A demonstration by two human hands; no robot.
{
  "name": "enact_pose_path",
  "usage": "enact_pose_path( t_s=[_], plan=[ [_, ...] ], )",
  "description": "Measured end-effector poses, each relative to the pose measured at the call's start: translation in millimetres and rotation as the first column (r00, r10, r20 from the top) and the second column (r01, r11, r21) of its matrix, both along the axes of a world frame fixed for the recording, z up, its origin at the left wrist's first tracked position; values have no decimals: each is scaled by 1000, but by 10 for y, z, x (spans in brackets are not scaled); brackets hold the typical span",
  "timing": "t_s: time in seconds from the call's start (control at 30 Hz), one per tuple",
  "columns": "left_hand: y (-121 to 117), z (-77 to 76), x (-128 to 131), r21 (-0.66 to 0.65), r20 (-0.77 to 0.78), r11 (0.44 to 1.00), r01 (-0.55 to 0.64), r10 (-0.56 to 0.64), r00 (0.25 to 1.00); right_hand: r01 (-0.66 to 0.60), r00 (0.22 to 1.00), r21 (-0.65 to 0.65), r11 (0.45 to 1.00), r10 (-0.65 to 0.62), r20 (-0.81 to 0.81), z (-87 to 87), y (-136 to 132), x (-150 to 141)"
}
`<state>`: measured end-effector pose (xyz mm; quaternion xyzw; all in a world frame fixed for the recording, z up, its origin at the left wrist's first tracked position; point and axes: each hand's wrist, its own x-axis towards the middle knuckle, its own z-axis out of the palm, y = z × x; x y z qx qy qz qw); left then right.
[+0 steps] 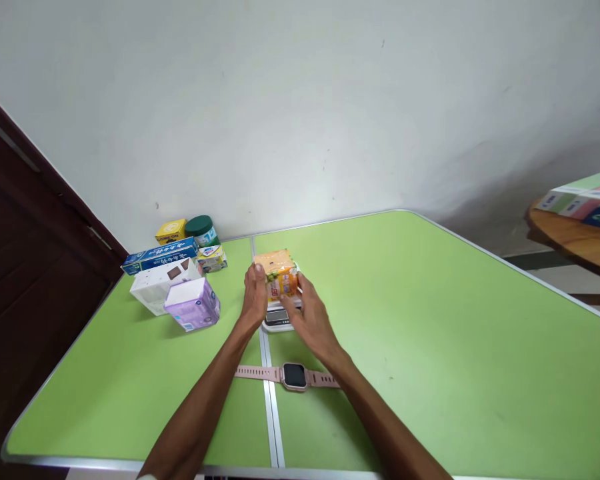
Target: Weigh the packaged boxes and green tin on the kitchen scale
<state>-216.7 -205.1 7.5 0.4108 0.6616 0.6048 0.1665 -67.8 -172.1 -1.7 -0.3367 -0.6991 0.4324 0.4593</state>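
Between my two hands is an orange plastic-wrapped packet (282, 280) with green and white print; its exact kind I cannot make out. It is over a small white digital scale (279, 327), whose dark display faces me. My left hand (255, 293) is closed along the packet's left side. On its right side my right hand (311, 319) grips the packet, thumb across the lower front. Most of the scale's top is hidden by the packet and fingers. A pink smartwatch (294, 377) lies flat with its strap stretched out, nearer me, between my forearms.
Left on the green table (430, 347) stand a purple-and-white box (193, 305), a white box (165, 287), a long blue box (160, 255), yellow boxes (171, 231) and a green-lidded jar (200, 230). A wooden table (580, 233) with a colourful box (587, 200) is far right.
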Motion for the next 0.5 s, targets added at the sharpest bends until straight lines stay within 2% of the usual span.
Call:
enact_pose_path(
  t_s=[0.07, 0.17, 0.27, 0.37, 0.5],
  plan=[
    [-100, -95, -136, -41, 17, 997, -70, 71, 997, 1, 1000, -24, 1000, -2, -27, -46, 158, 165],
    [-278, -281, -322, -76, 103, 986, -148, 156, 982, 100, 995, -2, 995, -100, 8, -209, 463, 431],
    [-381, -440, -428, -3, 270, 987, -163, 158, 950, 161, 976, 80, 984, -171, 133, -414, 692, 575],
    [-388, -506, -468, 72, 375, 983, -167, 129, 918, 190, 950, 173, 966, -226, 216, -549, 763, 564],
    [-377, -505, -477, 78, 357, 987, -143, 106, 928, 226, 932, 228, 947, -278, 232, -611, 754, 496]
  ],
)
